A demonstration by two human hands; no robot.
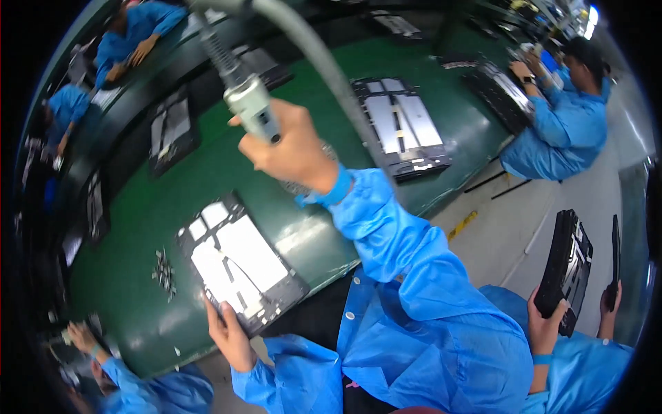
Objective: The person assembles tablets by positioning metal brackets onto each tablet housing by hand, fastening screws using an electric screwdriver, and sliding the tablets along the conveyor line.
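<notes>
An open tablet chassis [238, 265] lies tilted on the green table in front of me, with bright silver battery panels and a dark frame. My left hand [231, 334] grips its near left edge, thumb and fingers at the rim. Above the table, my right hand [293, 148] is closed around a pale electric screwdriver [252, 107], whose coiled end leads upward. The screwdriver's tip is hidden. A small heap of screws or small metal parts [163, 272] lies left of the chassis.
More open chassis rest on the green table [138, 324], one at the back right [403, 124], another at the back left [170, 131]. A thick grey hose [324, 62] hangs overhead. Co-workers in blue sit around; a person's hand [545, 317] at right holds a dark device [565, 269].
</notes>
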